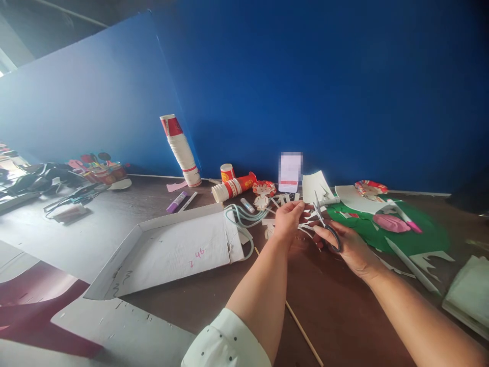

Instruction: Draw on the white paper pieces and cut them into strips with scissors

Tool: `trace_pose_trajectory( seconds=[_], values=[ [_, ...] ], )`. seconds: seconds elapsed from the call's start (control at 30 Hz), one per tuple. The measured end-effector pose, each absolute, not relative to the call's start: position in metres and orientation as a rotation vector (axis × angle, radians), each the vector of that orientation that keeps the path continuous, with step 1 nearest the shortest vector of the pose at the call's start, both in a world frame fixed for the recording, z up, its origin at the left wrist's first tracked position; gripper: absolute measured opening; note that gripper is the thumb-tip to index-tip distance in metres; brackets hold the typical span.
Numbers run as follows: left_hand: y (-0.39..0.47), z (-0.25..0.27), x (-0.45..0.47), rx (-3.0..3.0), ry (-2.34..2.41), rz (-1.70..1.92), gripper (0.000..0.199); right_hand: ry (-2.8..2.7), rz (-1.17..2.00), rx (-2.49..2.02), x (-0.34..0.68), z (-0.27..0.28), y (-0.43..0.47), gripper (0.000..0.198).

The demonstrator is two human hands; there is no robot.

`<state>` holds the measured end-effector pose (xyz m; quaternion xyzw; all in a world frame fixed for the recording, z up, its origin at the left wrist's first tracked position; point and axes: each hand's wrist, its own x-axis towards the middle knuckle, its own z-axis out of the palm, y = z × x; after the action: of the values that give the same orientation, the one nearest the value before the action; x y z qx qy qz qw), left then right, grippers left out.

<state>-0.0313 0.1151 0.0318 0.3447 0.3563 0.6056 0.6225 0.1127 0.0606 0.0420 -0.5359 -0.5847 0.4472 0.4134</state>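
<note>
My left hand point(289, 220) is closed in a pinch above the table's middle; whatever lies between its thumb and finger is too small to name. Just right of it, my right hand point(349, 248) grips a pair of scissors point(336, 241) by the dark handles. Their blades point up and away from me, close to the left fingertips. Beneath and behind both hands lie cut white paper scraps point(282, 200). Left of them, a paper cutout figure point(263, 196) with a red fringed top leans among the scraps.
A shallow cardboard tray point(164, 247) lies to the left. Behind it stand a tall stack of paper cups point(182, 153) and some fallen cups point(235, 188). A phone point(289, 173) leans on the blue partition. Green sheet point(433, 232) and pink marker point(405, 216) lie right; a wooden stick point(303, 334) in front.
</note>
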Motion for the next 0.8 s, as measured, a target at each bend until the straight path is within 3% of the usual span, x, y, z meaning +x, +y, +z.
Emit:
trace_pose_trajectory(
  seconds=[0.8],
  values=[
    [0.111, 0.036, -0.031, 0.888, 0.840, 1.320, 0.020, -1.463, 1.165, -1.310, 0.117, 0.036, 0.064, 0.037]
  ],
)
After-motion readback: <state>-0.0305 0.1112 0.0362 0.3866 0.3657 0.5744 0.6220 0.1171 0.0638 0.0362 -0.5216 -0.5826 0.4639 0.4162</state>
